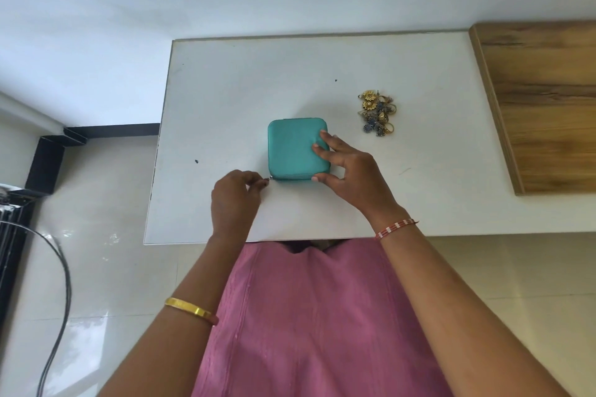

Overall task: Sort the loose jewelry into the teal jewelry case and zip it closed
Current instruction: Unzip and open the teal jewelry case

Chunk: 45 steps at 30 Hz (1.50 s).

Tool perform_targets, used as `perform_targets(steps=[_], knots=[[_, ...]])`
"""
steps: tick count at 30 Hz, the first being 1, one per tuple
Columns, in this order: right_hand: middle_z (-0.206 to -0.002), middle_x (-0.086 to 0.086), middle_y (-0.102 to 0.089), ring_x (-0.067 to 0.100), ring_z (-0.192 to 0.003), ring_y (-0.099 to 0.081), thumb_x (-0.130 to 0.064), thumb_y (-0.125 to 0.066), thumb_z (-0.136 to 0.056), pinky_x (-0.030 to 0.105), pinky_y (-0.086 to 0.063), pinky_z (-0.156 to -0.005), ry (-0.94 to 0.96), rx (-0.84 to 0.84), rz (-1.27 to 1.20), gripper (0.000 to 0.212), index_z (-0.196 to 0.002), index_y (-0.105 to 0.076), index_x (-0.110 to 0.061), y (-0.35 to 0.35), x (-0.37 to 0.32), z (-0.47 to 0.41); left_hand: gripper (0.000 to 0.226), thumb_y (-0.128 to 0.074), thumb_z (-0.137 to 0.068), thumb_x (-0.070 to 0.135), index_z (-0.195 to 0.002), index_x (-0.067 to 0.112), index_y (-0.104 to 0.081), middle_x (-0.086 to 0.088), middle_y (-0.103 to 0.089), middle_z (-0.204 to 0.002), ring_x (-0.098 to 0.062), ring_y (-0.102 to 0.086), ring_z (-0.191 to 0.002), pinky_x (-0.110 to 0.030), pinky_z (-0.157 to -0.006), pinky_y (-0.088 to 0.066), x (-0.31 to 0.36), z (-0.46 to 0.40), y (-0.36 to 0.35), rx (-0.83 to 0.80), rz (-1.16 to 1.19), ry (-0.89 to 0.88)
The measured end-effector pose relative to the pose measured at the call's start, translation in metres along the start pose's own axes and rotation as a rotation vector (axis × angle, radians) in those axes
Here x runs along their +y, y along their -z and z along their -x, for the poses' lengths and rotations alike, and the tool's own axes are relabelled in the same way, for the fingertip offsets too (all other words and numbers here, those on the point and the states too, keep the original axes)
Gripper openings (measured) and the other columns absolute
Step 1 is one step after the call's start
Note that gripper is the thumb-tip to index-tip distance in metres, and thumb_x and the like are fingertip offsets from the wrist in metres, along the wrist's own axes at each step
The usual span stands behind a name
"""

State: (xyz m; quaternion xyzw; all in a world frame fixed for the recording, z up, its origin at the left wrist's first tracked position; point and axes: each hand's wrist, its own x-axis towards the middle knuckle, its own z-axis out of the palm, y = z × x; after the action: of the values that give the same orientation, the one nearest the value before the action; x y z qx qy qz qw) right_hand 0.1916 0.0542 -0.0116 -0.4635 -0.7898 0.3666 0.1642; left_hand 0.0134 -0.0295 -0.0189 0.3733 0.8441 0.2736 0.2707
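Both hands are working at the case [295, 148], lying closed mid-worktop [225, 90]: left hand [233, 200] is pinching the zip pull [268, 179] at its near-left corner, right hand [346, 167] is pressing the lid, fingers spread. Jewelry [376, 113] is sitting heaped just right, unsorted. Judged barely started; sorting and closing are outstanding.

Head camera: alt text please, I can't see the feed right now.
A closed teal case sits on a white table; the right hand steadies it while the left hand pinches the zipper pull. A jewelry pile lies to its right.
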Motion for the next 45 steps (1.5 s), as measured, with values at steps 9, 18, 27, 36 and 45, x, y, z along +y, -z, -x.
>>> perform_targets(steps=[9, 18, 27, 36, 45], knots=[[-0.144, 0.005, -0.041, 0.015, -0.131, -0.042, -0.012, -0.073, -0.076, 0.011, -0.022, -0.106, 0.052, 0.023, 0.039, 0.055, -0.127, -0.054, -0.009, 0.001, 0.004, 0.001, 0.014, -0.066, -0.083, 0.018, -0.080, 0.006, -0.072, -0.013, -0.070, -0.082, -0.036, -0.065, -0.068, -0.045, -0.071, -0.053, 0.017, -0.045, -0.004, 0.080, 0.079, -0.034], [-0.142, 0.006, -0.042, 0.006, -0.125, -0.036, -0.009, -0.071, -0.078, 0.012, -0.024, -0.104, 0.122, 0.077, 0.064, 0.053, -0.127, -0.054, -0.008, -0.005, 0.009, 0.000, 0.020, -0.053, -0.081, 0.008, -0.085, 0.011, -0.072, -0.011, -0.070, -0.088, -0.031, -0.062, -0.083, -0.030, -0.069, -0.046, 0.046, -0.089, -0.010, 0.003, -0.110, -0.123], [-0.144, 0.005, -0.041, 0.015, -0.131, -0.041, -0.013, -0.069, -0.081, 0.021, -0.032, -0.107, 0.131, 0.098, 0.073, 0.051, -0.129, -0.052, -0.008, -0.013, 0.008, 0.006, 0.045, -0.042, -0.086, 0.001, -0.125, 0.017, -0.057, -0.001, -0.070, -0.096, -0.017, -0.061, -0.088, -0.021, -0.075, -0.045, 0.035, -0.065, -0.022, 0.037, 0.220, 0.034], [-0.126, 0.021, -0.057, 0.033, -0.111, -0.061, -0.025, -0.071, -0.076, 0.037, -0.047, -0.092, 0.210, 0.208, 0.294, 0.051, -0.117, -0.059, 0.001, -0.017, 0.001, 0.006, 0.050, -0.043, -0.087, -0.010, -0.131, 0.013, -0.052, 0.013, -0.055, -0.119, -0.006, -0.054, -0.115, -0.029, -0.104, -0.042, 0.011, -0.025, -0.021, -0.143, 0.486, -0.037], [-0.088, 0.009, -0.067, 0.021, -0.080, -0.060, -0.041, -0.049, -0.086, 0.034, -0.052, -0.070, 0.153, 0.352, -0.013, 0.042, -0.102, -0.064, -0.005, 0.018, -0.022, -0.036, 0.039, -0.051, -0.090, 0.001, -0.125, 0.014, -0.058, 0.009, -0.061, -0.117, -0.002, -0.056, -0.108, -0.003, -0.091, -0.039, 0.008, -0.024, -0.020, -0.124, 0.433, -0.090]])
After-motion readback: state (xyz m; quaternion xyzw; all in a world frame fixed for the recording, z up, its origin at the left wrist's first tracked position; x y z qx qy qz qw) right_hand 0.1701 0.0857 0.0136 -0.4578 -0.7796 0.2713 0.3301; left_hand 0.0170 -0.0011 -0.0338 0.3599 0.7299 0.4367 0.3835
